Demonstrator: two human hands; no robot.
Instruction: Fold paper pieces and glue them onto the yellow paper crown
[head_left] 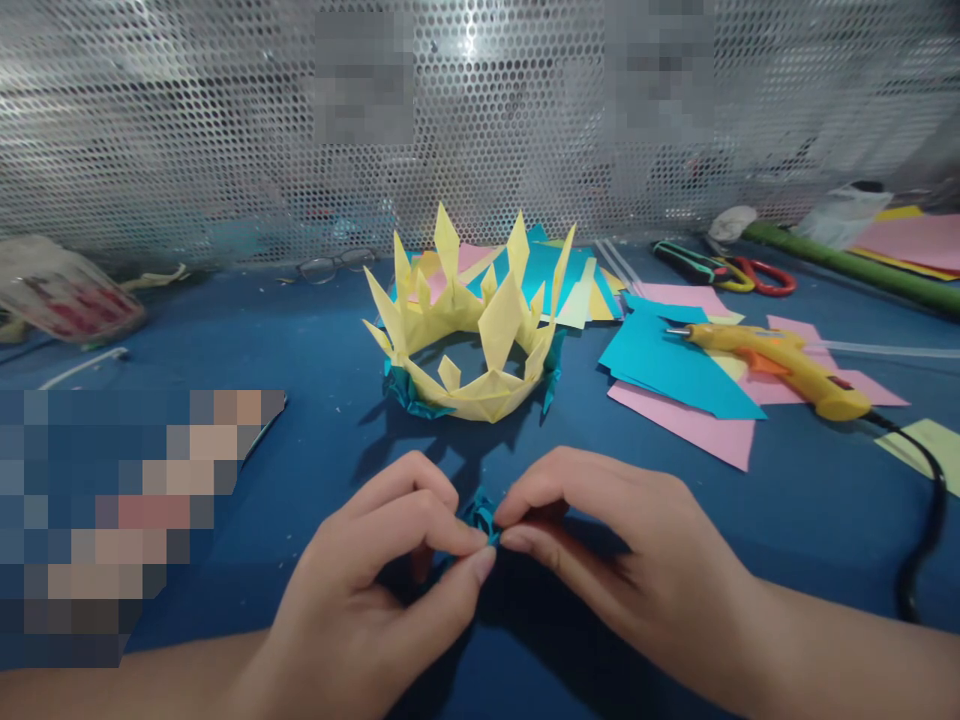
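Note:
Between my two hands is a small folded piece of blue paper (483, 512), mostly covered by my fingertips. My left hand (382, 560) pinches it with thumb and forefinger from the left. From the right, my right hand (615, 545) pinches its other side with thumb and forefinger. Just beyond my hands a pale yellow paper crown (480, 395) stands upright on the blue table, with tall pointed pieces around its band. Crumpled blue paper pieces (411, 392) are on the crown's front left, and another blue piece (553, 372) is on its right side.
Right of the crown, a yellow glue gun (780, 365) with a black cord lies on blue paper sheets (667, 355) and pink ones. Scissors (761, 276) and a green stem (847, 260) are behind. A plastic cup (67, 290) lies left. Perforated metal (480, 130) closes the back.

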